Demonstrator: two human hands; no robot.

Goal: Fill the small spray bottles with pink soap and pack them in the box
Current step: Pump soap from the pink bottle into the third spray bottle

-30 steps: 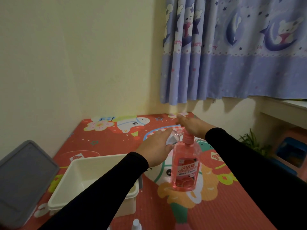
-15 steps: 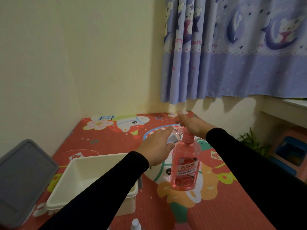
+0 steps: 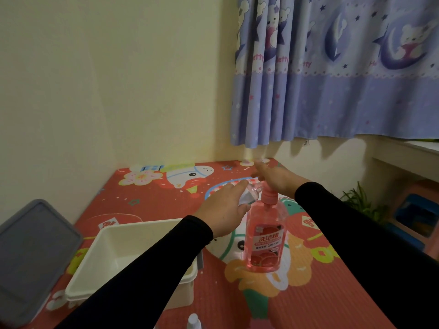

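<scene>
Two black-sleeved arms reach out over the red cartoon mat (image 3: pixel 147 200): the left hand (image 3: pixel 223 210) curls its fingers round a small clear spray bottle (image 3: pixel 252 193), tilting its mouth up against the pump of the tall pink soap bottle (image 3: pixel 264 236), while the right hand (image 3: pixel 276 178) rests flat on that pump's top with fingers stretched out. The soap bottle stands upright on the mat just right of the open cream box (image 3: pixel 118 255), a grey lid (image 3: pixel 31 252) lies further left, and another small bottle's white top (image 3: pixel 193 321) pokes in at the bottom edge.
</scene>
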